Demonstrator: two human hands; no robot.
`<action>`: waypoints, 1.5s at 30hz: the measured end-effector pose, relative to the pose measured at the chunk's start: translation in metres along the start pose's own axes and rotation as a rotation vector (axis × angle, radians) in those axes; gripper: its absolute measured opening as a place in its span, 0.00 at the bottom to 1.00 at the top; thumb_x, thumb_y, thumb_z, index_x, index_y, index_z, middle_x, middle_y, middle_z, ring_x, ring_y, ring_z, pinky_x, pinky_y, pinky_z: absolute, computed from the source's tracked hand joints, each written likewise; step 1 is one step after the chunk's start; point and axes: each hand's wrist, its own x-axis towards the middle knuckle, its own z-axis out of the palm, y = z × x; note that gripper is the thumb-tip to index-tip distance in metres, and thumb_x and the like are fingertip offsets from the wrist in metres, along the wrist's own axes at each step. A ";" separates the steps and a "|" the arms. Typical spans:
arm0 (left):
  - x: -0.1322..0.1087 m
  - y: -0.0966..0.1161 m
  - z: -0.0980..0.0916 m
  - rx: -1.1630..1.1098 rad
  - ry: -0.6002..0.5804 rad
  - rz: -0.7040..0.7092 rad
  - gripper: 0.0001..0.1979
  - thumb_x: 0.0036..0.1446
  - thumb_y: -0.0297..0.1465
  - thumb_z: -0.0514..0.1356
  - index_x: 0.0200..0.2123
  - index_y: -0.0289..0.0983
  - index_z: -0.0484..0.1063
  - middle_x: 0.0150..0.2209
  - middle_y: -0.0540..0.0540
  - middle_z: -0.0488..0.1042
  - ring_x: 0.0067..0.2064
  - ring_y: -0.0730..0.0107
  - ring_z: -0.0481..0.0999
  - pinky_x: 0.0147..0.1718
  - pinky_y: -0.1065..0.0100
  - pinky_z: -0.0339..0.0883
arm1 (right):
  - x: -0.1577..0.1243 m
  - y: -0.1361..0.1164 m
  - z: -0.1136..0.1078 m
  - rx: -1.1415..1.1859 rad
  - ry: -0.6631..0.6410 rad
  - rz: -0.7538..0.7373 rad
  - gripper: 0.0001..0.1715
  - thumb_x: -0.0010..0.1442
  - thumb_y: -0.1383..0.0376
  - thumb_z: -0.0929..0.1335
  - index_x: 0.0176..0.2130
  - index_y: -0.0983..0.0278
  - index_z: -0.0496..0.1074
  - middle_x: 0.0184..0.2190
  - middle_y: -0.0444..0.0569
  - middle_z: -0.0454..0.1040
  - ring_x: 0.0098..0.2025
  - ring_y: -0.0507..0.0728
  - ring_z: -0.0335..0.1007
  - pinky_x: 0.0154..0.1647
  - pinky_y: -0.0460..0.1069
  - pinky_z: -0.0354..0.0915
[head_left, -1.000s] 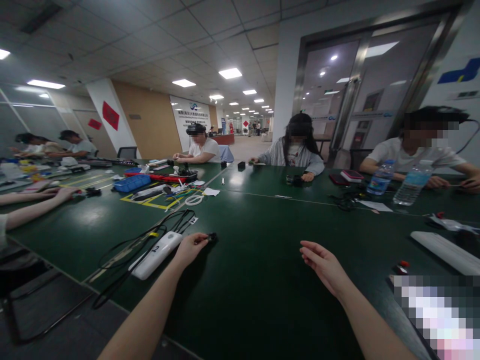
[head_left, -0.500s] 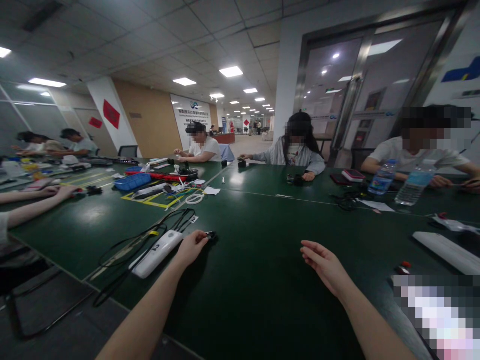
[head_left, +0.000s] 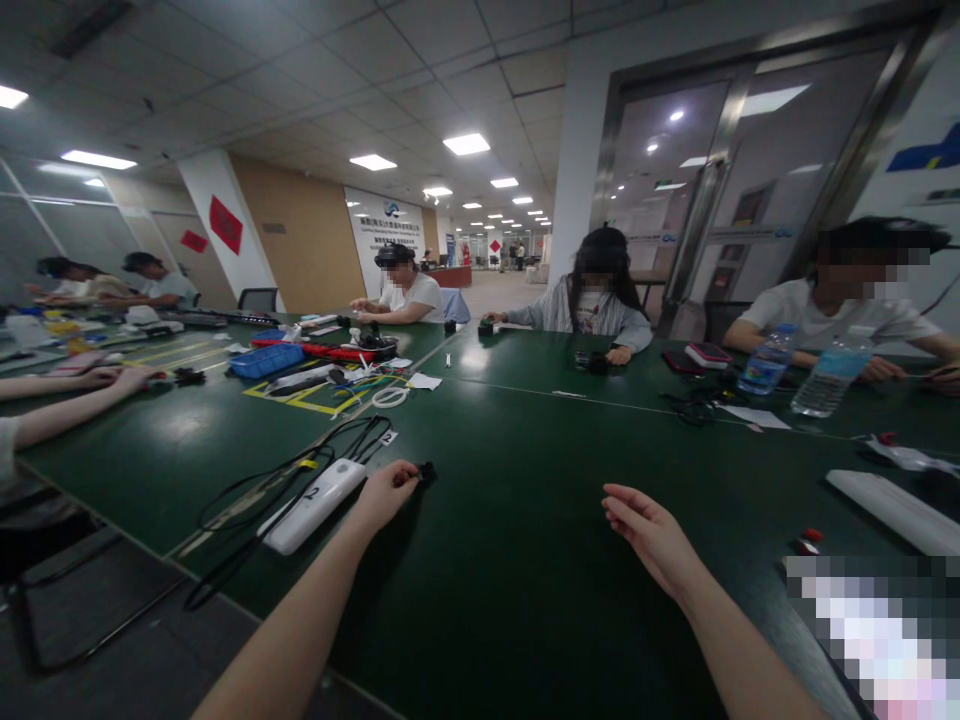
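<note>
My left hand (head_left: pixel 388 492) is closed around a small black object (head_left: pixel 426 470), which sticks out past the fingertips over the green table (head_left: pixel 510 560). To its left lies a white power strip (head_left: pixel 315 505) marked "2", with black cables (head_left: pixel 247 490) looped beside it. My right hand (head_left: pixel 645 522) hovers over the table on the right, palm turned inward. Its fingers are extended and nothing is seen in them.
A blue basket (head_left: pixel 266 361), tangled wires (head_left: pixel 367 380), two water bottles (head_left: pixel 832 375), a white strip (head_left: pixel 889 510) and a small red-topped item (head_left: pixel 810 540) are on the table. Several people sit around it; another person's hands (head_left: pixel 124 380) are at the left.
The black object in my left hand has turned slightly and looks darker, its light part less visible. My right hand is almost unmoved.
</note>
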 end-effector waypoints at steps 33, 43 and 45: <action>0.013 -0.009 0.003 0.095 0.152 0.080 0.11 0.45 0.40 0.54 0.28 0.38 0.67 0.36 0.45 0.69 0.40 0.62 0.69 0.43 0.62 0.63 | -0.011 -0.009 0.007 -0.008 -0.003 -0.038 0.15 0.44 0.62 0.70 0.36 0.60 0.72 0.32 0.46 0.71 0.34 0.55 0.67 0.39 0.52 0.63; 0.006 0.001 -0.002 0.040 0.067 0.013 0.18 0.41 0.44 0.56 0.32 0.36 0.67 0.33 0.45 0.71 0.39 0.60 0.71 0.41 0.61 0.63 | -0.003 0.002 0.003 0.000 -0.031 -0.068 0.16 0.45 0.61 0.70 0.37 0.60 0.71 0.32 0.45 0.71 0.34 0.54 0.66 0.39 0.51 0.63; 0.004 0.001 -0.003 0.003 0.038 -0.009 0.21 0.39 0.43 0.58 0.35 0.36 0.64 0.35 0.45 0.71 0.40 0.60 0.71 0.41 0.60 0.63 | -0.002 0.001 0.002 0.006 -0.038 -0.067 0.16 0.45 0.61 0.70 0.37 0.60 0.71 0.32 0.46 0.71 0.34 0.54 0.66 0.40 0.51 0.63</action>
